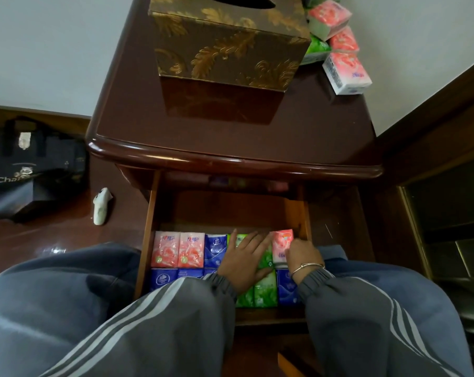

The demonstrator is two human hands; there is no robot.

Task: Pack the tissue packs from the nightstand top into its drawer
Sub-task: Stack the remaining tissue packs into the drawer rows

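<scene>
left hand (245, 258) flat, fingers straight, pressing green packs (267, 289) under it | right hand (302, 254) pinching pink pack (282, 242), just ahead of its knuckles, in drawer (146, 240) | spare packs (347, 72) on nightstand (230, 137) far beyond both hands

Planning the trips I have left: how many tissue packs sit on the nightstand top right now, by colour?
Pink packs: 3
Green packs: 2 in view, both partly hidden
Total: 5 in view
Not counted: the pink pack that the right hand grips in the drawer.
</scene>
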